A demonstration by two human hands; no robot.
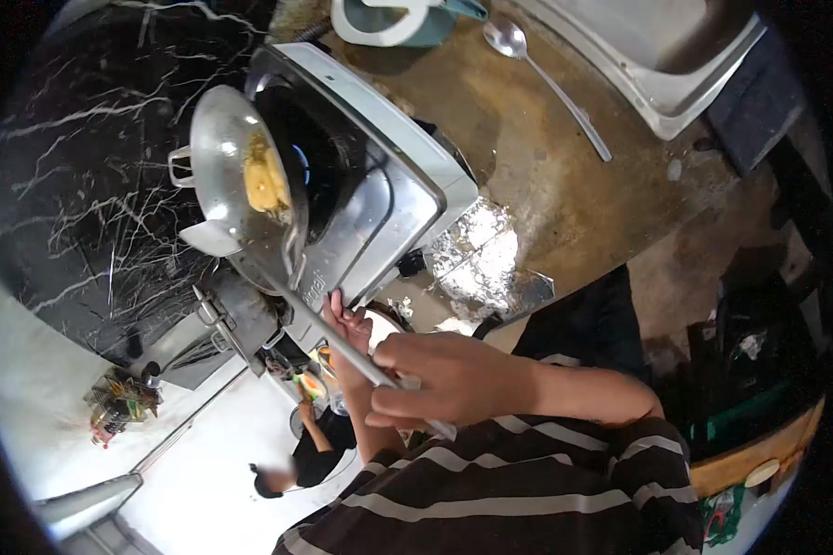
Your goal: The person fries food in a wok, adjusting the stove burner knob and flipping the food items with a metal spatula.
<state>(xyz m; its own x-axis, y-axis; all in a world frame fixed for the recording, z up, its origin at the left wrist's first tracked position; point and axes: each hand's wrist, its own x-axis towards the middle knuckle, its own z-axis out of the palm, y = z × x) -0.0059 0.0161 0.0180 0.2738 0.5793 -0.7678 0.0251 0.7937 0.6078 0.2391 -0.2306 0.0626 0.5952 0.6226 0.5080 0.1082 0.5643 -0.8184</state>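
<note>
While golden food [266, 181] sits in the wok [215, 139] over a lit flame [301, 165], frying looks underway, unfinished; right hand [453, 377] grips the spatula [342, 343], left hand [350, 327] loosely curled, apparently empty.

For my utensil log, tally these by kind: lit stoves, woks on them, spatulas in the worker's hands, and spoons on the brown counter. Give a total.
Lit stove: 1
Wok on it: 1
Spatula, in the right hand: 1
Spoon on the brown counter: 1
Total: 4
</note>
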